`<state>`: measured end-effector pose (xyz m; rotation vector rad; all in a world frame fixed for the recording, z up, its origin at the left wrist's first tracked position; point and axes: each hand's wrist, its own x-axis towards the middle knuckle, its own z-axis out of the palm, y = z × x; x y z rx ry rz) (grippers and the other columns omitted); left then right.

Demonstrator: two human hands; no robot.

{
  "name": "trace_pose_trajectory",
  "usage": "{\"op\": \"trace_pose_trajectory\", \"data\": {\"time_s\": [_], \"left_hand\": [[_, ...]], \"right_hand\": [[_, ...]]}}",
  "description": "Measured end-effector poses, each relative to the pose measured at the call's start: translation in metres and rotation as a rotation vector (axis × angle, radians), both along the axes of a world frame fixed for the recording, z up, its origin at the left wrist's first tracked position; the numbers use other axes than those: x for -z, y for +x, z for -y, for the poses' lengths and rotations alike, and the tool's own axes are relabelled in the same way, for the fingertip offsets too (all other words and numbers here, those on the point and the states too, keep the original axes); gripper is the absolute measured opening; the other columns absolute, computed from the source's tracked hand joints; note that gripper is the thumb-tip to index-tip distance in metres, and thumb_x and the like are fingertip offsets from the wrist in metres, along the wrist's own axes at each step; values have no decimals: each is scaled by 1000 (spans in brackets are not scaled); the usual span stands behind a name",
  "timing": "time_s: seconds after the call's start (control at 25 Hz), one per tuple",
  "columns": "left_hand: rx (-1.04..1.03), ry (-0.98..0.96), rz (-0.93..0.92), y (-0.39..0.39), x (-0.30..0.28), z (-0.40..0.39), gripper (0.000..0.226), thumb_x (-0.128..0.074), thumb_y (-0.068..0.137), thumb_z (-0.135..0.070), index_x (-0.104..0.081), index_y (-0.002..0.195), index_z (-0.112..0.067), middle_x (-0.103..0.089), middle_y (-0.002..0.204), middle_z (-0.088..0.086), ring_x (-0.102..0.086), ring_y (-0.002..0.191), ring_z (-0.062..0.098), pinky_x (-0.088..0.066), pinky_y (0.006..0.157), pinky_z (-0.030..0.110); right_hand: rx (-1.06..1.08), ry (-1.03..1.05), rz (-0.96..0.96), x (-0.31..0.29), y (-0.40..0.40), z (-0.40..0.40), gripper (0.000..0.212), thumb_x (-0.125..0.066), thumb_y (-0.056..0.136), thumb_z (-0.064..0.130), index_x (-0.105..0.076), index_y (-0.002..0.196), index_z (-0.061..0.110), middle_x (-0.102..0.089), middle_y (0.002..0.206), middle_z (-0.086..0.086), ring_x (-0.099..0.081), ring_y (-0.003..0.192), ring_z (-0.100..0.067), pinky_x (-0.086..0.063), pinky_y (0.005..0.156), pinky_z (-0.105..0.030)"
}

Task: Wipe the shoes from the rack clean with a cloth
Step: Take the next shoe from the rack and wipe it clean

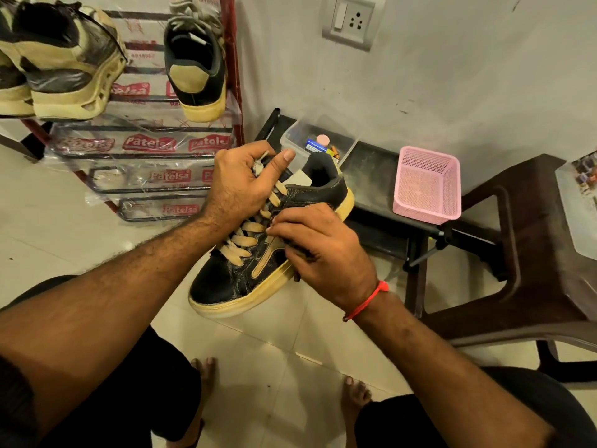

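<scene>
The black leather shoe with cream laces (258,253): left hand (240,185) grips its laces; right hand (319,250) presses a dark cloth (295,253) there. Rub slowly, hold steady.

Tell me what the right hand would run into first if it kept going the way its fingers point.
The right hand points up-left across the black sneaker. It would first meet the tan laces, then probably the left hand gripping the tongue; depth is uncertain.
</scene>
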<state>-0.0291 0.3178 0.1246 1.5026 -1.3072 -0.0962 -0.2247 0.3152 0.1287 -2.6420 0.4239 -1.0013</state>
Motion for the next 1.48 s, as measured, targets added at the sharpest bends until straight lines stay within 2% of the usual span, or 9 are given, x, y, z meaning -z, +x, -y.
{"op": "trace_pose_trajectory", "data": {"time_s": [0.16,0.32,0.52,0.68,0.8,0.88,0.96,1.4,1.48], "left_hand": [[48,-14,-51,2,-2,-2,28,-67,99,-29,-66,75,-15,-57,60,-9,-53,55,4,-40,54,17],[105,-28,-29,-5,-3,-2,28,-69,98,-25,-69,75,-8,-62,62,-3,-56,55,4,-42,54,14],[138,-31,2,-5,-4,-4,27,-70,97,-25,-68,74,-12,-62,61,-4,-57,53,7,-42,52,14],[104,-25,-20,-7,-5,-4,24,-69,98,-23,-67,76,-15,-59,62,-14,-57,54,0,-40,54,10],[72,-30,-46,-2,-6,-3,24,-69,98,-24,-66,75,-17,-58,62,-17,-55,54,-1,-40,55,11],[93,-22,-44,-2,-7,-4,23,-69,97,-24,-66,75,-18,-58,63,-18,-56,55,-1,-40,55,11],[123,-19,-34,-2,-6,-5,24,-69,97,-24,-66,75,-16,-59,63,-17,-56,55,0,-41,55,12],[59,1,-60,2,-2,-1,29,-68,98,-31,-67,73,-16,-60,61,-12,-56,54,4,-42,53,17],[30,14,-102,5,-2,1,31,-67,98,-33,-67,73,-14,-62,62,-7,-57,55,6,-46,53,24]], "right_hand": [[256,159,114,0,-17,42,26,-68,85,-2,-74,108,8,-71,112,-6,-63,110,-18,-51,98,-43],[403,265,275,-14,-29,64,24,-65,87,-2,-74,107,7,-72,108,-6,-65,105,-13,-54,95,-35],[173,167,92,-12,-30,46,24,-67,86,-1,-74,108,6,-70,112,-7,-64,110,-17,-52,99,-35],[341,246,230,-12,-38,62,23,-66,86,-2,-74,105,7,-70,108,-7,-65,105,-13,-54,94,-36],[197,212,158,-8,-30,40,21,-66,87,-2,-74,106,4,-69,110,-9,-65,107,-17,-54,96,-34],[248,231,194,-10,-30,49,22,-65,87,-2,-74,106,5,-70,109,-8,-65,106,-17,-54,96,-36],[347,260,246,-14,-32,58,23,-65,86,-2,-75,104,7,-71,107,-8,-65,104,-15,-54,94,-38],[193,222,137,-8,-25,35,22,-66,86,-1,-75,105,7,-71,109,-6,-65,106,-14,-53,97,-32],[332,275,222,-9,-27,49,23,-67,84,-3,-76,101,8,-71,103,-5,-66,99,-11,-55,92,-33]]}}
